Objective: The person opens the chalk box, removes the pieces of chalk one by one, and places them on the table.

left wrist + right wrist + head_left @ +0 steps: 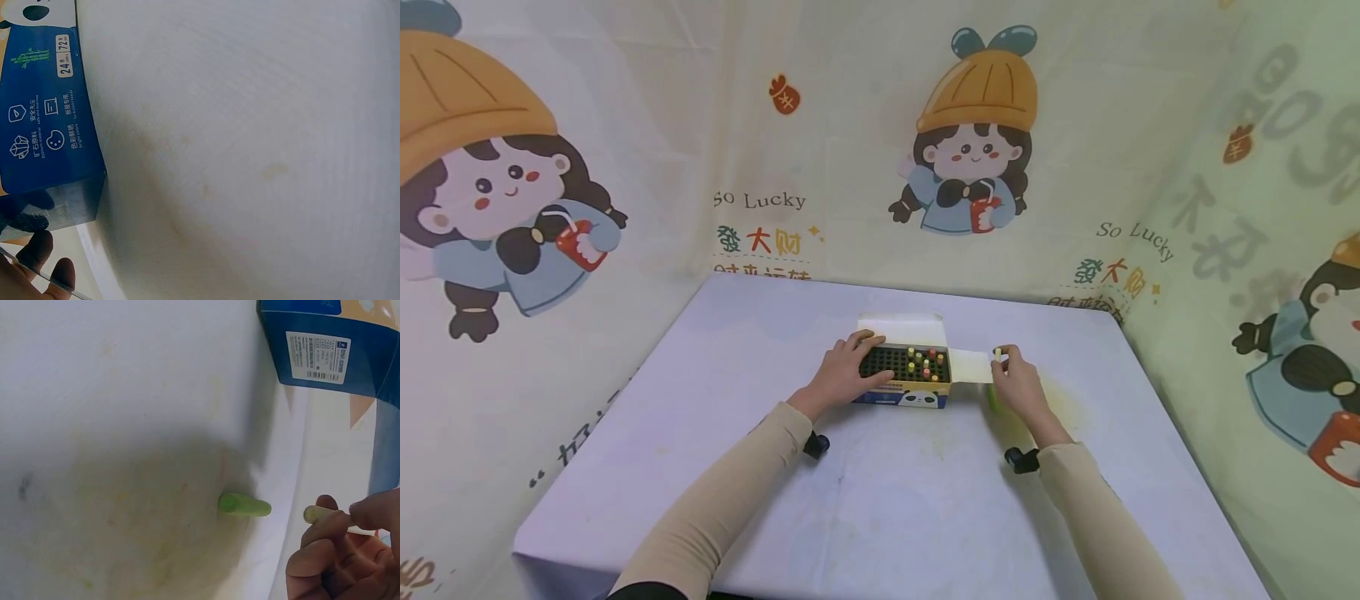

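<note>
A blue and yellow chalk box [887,398] with a panda on its front stands on the table, lid and right end flap folded out. Its black holder [880,360] has many round holes; several chalk sticks in yellow, red and orange stand toward the right end. My left hand [842,372] holds the box across its left end, thumb at the front edge and fingers toward the back. Right of the box, my right hand [1018,387] pinches a pale yellow chalk stick [314,514] between thumb and fingers, above the white flap [972,367].
A green chalk stick [245,505] is on the white-covered table [895,517], close to my right hand. Yellowish smudges [144,519] mark the cloth around it. Behind the table hangs a printed curtain [850,167].
</note>
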`<state>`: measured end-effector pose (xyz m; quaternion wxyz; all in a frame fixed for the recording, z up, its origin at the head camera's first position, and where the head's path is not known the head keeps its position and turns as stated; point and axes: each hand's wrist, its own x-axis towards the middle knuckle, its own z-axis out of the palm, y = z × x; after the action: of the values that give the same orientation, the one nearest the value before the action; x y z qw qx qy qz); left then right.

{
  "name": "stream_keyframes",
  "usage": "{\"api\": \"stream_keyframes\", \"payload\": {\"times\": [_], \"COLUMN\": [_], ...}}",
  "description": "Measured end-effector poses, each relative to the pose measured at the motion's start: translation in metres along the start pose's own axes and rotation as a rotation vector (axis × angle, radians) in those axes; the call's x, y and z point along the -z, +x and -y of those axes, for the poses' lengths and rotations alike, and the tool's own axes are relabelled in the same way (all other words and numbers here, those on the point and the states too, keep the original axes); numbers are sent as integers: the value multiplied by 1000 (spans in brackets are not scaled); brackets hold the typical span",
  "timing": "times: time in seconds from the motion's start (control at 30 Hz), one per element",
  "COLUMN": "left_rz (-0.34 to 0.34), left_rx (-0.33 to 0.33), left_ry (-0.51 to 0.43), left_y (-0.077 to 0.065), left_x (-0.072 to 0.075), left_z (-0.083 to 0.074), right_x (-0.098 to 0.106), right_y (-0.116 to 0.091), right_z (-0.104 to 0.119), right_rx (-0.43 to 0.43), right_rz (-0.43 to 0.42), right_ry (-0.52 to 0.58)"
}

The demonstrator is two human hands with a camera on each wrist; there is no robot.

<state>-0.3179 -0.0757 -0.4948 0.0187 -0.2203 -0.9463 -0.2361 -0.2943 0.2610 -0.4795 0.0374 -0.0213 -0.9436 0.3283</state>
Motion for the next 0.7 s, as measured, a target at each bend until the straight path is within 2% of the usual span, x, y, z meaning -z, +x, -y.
{"api": "stream_keyframes", "payload": {"times": [0.23, 0.43, 0.7], "left_rz": [8, 8, 0], "left_rx": [16, 16, 8], "left_ry": [-1, -7, 1], "left_y": [0, 0, 2], "left_x": [-1, 0, -2], "left_z": [1, 1, 3], "right_x": [-1, -3, -4], "right_y": [-2, -4, -6], "right_z": [-2, -7, -7], "right_rx": [-43, -28, -65], "right_rz": [64, 93, 119], "right_ry": [-17, -32, -64]}}
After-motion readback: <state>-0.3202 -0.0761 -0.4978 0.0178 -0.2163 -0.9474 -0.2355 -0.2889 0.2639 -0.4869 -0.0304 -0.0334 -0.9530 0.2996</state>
